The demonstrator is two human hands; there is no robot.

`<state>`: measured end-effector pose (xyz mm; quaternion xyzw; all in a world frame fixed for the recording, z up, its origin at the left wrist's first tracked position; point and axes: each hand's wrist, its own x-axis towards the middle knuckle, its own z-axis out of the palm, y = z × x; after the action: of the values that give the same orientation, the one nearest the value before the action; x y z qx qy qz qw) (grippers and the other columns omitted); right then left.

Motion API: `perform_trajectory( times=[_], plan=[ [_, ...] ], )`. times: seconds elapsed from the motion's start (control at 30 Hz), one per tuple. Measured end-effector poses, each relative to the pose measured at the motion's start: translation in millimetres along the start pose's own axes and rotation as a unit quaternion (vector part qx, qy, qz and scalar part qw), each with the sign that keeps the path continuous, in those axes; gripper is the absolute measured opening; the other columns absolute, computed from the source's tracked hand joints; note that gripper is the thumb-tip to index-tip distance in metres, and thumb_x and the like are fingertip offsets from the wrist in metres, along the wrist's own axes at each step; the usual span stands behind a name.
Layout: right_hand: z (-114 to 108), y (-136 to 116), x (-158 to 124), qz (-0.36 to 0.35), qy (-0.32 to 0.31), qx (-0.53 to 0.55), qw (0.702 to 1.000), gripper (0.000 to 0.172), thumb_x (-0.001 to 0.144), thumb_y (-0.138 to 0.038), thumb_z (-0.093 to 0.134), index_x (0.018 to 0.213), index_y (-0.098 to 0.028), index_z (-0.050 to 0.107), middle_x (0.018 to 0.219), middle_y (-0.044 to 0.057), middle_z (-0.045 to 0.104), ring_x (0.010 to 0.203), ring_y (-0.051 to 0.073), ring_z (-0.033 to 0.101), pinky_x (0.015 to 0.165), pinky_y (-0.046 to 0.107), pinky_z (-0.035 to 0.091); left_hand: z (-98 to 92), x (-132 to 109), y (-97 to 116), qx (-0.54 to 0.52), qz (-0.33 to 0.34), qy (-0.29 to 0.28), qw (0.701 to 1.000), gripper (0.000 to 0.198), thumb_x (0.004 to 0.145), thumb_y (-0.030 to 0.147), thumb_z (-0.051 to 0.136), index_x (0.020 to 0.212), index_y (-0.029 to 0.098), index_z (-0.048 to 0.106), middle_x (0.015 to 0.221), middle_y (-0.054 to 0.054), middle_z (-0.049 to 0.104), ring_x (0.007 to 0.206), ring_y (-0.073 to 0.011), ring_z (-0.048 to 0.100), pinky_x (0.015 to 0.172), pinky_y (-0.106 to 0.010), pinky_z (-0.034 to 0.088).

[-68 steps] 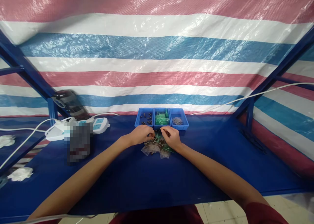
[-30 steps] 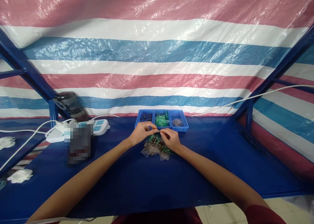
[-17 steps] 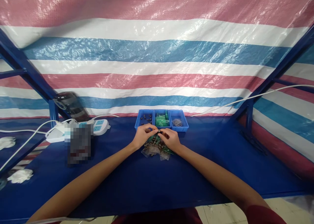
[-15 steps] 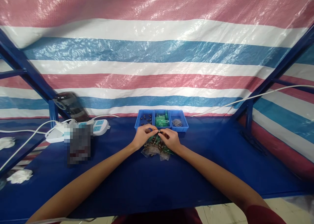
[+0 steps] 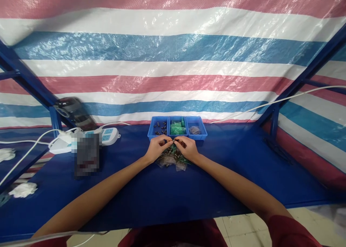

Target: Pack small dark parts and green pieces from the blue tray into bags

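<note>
My left hand (image 5: 158, 148) and my right hand (image 5: 187, 148) meet fingertip to fingertip over a pile. Both are closed in a pinch, and whatever lies between the fingertips is too small to name. Under them spreads the pile of small brass-coloured metal parts, green pieces and clear plastic bags (image 5: 169, 161). Just behind stand three blue bins side by side. Small dark brass parts lie in the left bin (image 5: 150, 132). Green packets (image 5: 177, 127) fill much of the middle one. The right bin (image 5: 201, 137) holds a few clear bags (image 5: 194, 130).
On the left, a white power strip (image 5: 110, 136) with plugs and cables lies beside a blurred-out dark object (image 5: 88, 157). A dark jar-like container (image 5: 74, 111) leans behind it. Crumpled white tissue (image 5: 23, 190) sits further left. Blue frame posts (image 5: 275, 122) and a striped sheet (image 5: 167, 66) surround the blue table (image 5: 151, 203).
The view has tilted slightly, so the table and bins sit a little higher. My fingertips have drawn closer together over the pile.
</note>
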<state>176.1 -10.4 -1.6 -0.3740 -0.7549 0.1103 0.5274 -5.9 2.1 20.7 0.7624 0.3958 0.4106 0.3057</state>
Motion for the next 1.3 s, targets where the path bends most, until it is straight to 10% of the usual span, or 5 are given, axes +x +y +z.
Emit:
perform_trajectory(
  times=[1.3],
  plan=[
    [2.1,2.8,-1.5,-0.018,-0.004,-0.007,1.0,0.019,0.089,-0.033,0.051,0.09,-0.017,0.062,0.063,0.002,0.057,0.052,0.013,0.051,0.053,0.026,0.043,-0.2,-5.2,-0.4,0.049,0.09,0.033,0.994,0.024,0.089,0.033,0.054,0.101,0.02,0.069,0.079,-0.004,0.063,0.063,-0.0119,0.053,0.058,-0.023,0.041]
  ],
)
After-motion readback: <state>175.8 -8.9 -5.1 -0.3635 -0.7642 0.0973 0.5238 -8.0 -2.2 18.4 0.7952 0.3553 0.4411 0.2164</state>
